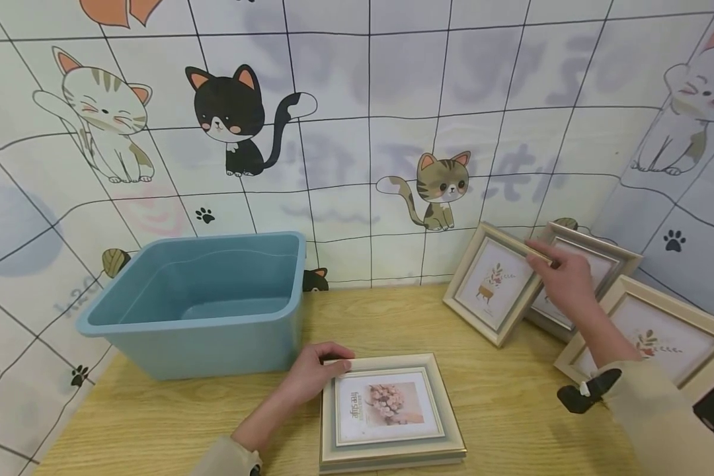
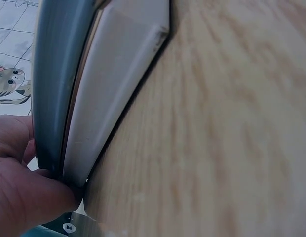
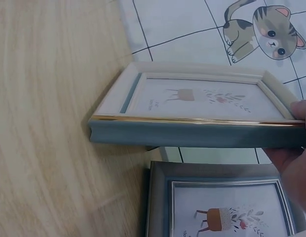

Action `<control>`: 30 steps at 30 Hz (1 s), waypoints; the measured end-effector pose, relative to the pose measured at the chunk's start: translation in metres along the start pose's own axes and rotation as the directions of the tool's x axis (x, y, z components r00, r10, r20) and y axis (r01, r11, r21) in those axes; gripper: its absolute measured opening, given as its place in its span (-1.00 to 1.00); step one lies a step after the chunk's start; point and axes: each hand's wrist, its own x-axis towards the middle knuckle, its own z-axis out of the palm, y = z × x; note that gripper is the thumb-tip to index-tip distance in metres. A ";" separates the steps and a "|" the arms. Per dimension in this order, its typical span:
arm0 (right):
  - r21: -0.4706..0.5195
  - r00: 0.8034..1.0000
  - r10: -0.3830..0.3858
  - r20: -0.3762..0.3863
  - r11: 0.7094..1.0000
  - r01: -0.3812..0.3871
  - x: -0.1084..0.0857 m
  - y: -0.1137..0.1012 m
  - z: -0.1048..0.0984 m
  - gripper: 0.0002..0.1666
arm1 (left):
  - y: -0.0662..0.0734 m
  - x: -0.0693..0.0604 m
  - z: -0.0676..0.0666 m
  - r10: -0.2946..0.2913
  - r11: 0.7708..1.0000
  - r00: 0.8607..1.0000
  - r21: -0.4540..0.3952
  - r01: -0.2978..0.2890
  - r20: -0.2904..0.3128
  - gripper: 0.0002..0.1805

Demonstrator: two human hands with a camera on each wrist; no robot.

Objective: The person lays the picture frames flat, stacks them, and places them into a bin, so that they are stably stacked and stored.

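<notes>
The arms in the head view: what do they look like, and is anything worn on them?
They are a person's. The left hand and right hand are bare, without gloves. The left sleeve and right sleeve are plain pale cream. A black piece with a white spot sits by the right cuff; I cannot tell what it is.

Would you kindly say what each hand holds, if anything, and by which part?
Right hand: leftmost tilted frame, by its upper right corner. Left hand: frame stack, by its far left corner.
</notes>
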 end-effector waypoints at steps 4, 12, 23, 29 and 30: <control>0.026 1.000 -0.023 -0.019 0.999 0.023 -0.006 0.001 0.000 -0.40 | -0.001 0.000 0.000 0.006 1.000 1.000 -0.006 -0.006 -0.002 -0.83; 0.089 0.997 0.010 -0.081 0.996 -0.002 -0.020 -0.003 -0.009 -0.51 | -0.003 0.000 0.001 0.008 1.000 1.000 0.020 -0.008 0.008 -0.84; 0.283 0.992 0.098 -0.085 0.957 -0.070 -0.045 -0.033 -0.028 -0.53 | 0.004 -0.002 0.000 -0.005 1.000 1.000 0.021 0.005 0.010 -0.83; 0.664 0.996 0.084 0.001 0.745 -0.064 -0.060 -0.047 -0.030 -0.54 | 0.010 -0.001 -0.002 0.004 0.999 1.000 0.050 -0.004 0.004 -0.77; 0.728 0.996 0.081 0.030 0.682 -0.077 -0.063 -0.049 -0.028 -0.54 | 0.012 0.000 -0.002 0.015 0.998 1.000 0.062 -0.015 0.001 -0.77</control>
